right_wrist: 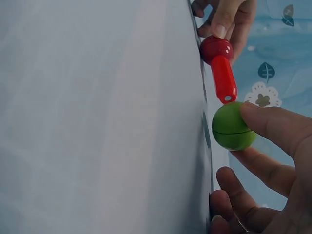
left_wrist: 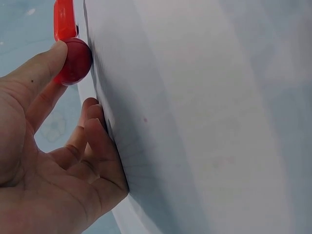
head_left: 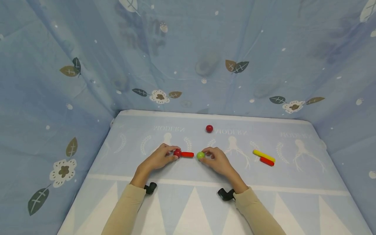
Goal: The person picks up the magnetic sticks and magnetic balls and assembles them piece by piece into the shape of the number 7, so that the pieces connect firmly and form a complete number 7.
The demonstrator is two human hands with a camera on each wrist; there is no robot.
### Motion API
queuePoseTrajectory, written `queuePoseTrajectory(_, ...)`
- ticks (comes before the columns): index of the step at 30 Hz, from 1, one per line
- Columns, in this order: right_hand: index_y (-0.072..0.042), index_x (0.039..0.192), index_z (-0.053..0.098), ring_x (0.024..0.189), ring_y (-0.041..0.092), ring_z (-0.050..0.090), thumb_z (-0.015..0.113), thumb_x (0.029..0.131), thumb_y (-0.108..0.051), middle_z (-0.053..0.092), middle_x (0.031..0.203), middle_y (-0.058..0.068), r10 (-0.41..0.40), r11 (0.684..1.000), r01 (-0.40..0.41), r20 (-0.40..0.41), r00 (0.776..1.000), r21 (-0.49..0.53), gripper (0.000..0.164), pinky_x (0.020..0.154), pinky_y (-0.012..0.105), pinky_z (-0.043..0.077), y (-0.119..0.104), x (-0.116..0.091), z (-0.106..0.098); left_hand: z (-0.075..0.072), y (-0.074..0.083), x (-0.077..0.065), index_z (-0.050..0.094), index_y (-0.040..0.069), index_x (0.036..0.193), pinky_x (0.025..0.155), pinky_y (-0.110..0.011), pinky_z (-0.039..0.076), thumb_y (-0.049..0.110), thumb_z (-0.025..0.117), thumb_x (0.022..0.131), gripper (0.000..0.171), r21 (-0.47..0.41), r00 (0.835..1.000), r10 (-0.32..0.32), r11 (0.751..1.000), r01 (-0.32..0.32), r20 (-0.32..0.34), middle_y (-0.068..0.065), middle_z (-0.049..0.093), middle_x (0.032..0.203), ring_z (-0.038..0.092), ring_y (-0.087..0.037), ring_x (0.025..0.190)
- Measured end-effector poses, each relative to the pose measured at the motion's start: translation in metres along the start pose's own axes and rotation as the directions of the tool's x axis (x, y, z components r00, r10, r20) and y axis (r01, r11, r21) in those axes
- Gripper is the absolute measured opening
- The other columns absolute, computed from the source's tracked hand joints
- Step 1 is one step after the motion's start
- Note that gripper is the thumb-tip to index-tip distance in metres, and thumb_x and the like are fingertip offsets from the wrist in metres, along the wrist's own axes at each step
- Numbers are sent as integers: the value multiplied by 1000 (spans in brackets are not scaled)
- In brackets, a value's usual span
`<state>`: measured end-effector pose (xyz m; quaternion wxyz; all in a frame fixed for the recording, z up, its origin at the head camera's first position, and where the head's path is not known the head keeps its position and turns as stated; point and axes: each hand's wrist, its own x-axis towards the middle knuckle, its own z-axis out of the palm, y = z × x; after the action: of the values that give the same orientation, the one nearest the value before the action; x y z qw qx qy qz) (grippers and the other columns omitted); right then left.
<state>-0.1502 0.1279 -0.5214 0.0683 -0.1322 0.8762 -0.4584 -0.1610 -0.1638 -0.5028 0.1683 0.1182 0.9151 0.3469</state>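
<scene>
My left hand (head_left: 160,157) pinches a red ball (left_wrist: 77,61) between thumb and forefinger, low over the table. A short red stick (head_left: 187,154) extends from that ball toward the right; the ball sits at the stick's left end. Between the thumb and forefinger of my right hand (head_left: 217,160) is a green ball (right_wrist: 234,126) with a seam around it. In the head view a small gap separates the green ball from the stick's right end, which shows a small hole in the right wrist view. The other fingers of both hands are curled near the table surface.
Another red ball (head_left: 209,129) lies farther back on the table (head_left: 182,202). To the right, a yellow stick (head_left: 264,155) and a second red stick (head_left: 267,161) lie side by side. Blue patterned cloth (head_left: 188,58) hangs behind and at both sides.
</scene>
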Motion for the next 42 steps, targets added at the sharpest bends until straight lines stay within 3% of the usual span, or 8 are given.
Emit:
queuePoseTrajectory(14, -15, 112, 74, 86, 21, 52, 79, 88, -23, 64, 100, 3, -45, 998, 46, 11, 999, -32, 26, 75, 38, 42, 0, 4, 5, 0, 0, 0, 64, 29, 135, 80, -41, 48, 31, 72, 94, 42, -5, 1000, -2, 1000, 2, 1, -8, 52, 116, 52, -23, 101)
queuePoseTrajectory(30, -14, 113, 75, 82, 21, 49, 79, 88, -23, 63, 99, 4, -38, 999, 38, 5, 999, -35, 26, 71, 36, 40, 0, 5, 7, 0, 1, -1, 64, 31, 134, 81, -41, 48, 30, 73, 94, 42, -4, 1000, -9, 1000, 9, -2, -7, 52, 117, 52, -22, 102)
queuePoseTrajectory(42, -11, 117, 71, 79, 17, 53, 76, 91, -23, 62, 99, 3, -21, 1000, 21, -59, 998, -8, 29, 68, 34, 45, 5, -3, -13, 0, 0, 0, 64, 30, 135, 81, -40, 48, 31, 73, 94, 42, -3, 1000, -6, 1000, 6, 3, -7, 52, 117, 51, -22, 102)
